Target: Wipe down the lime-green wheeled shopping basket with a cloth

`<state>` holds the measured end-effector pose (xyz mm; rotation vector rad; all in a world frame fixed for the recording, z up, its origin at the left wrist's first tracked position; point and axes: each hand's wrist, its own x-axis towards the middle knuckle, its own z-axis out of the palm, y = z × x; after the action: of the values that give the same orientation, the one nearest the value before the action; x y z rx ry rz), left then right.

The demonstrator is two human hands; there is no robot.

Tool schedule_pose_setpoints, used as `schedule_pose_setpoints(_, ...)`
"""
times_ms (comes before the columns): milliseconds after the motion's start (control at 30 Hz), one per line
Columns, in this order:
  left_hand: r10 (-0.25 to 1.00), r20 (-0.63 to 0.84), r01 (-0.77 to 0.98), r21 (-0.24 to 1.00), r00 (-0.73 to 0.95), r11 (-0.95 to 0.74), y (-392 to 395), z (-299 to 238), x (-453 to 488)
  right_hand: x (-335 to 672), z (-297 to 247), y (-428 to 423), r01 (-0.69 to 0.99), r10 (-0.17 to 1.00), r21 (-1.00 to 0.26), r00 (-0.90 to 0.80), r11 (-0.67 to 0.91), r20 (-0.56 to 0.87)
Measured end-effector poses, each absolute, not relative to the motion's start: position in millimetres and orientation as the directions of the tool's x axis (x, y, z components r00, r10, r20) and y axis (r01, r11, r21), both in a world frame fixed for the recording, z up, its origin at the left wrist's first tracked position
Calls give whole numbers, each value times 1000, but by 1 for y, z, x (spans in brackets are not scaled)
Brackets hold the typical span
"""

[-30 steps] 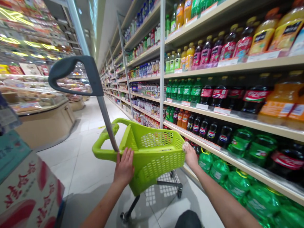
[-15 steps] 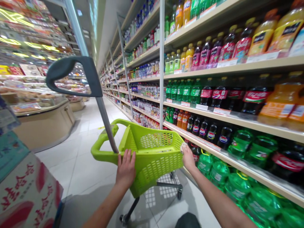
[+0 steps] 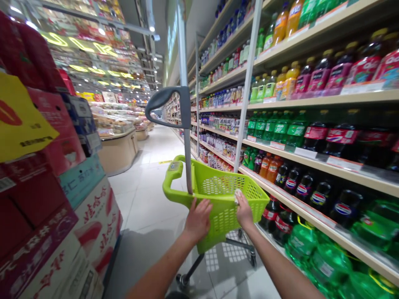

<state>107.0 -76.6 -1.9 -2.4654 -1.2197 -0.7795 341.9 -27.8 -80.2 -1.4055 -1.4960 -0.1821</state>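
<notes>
- Boxes (image 3: 96, 216) stood stacked along the left edge of the frame.
- A pale counter (image 3: 118, 151) stood beyond them, left of centre.
- The green cart (image 3: 220, 224) was at the lower centre, its grey handle (image 3: 186, 108) rising above.
- My left hand (image 3: 198, 222) lay on its near rim, fingers extended, not clenched.
- My right hand (image 3: 245, 211), just right, pinched a white wipe (image 3: 237, 194) against that rim.
- Shelves (image 3: 374, 179) of bottles (image 3: 318, 197) filled the right side.

Supermarket drinks aisle (image 3: 145, 191)
Price-tagged shelves (image 3: 311, 102) of soda bottles (image 3: 296, 129) stand right of the green shopping cart (image 3: 222, 212), stacked cartons (image 3: 93, 211) left of it.
</notes>
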Motion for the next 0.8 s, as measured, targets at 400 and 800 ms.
schedule_pose_setpoints(400, 746, 653, 937, 164, 130, -307, -61, 30, 29, 199, -86, -53, 676, 440, -116, -331, 728, 835)
schedule_pose_setpoints(800, 562, 812, 745, 278, 155, -606, -71, 21, 54, 173, 0, -68, 625, 386, -311, 17, 716, 922)
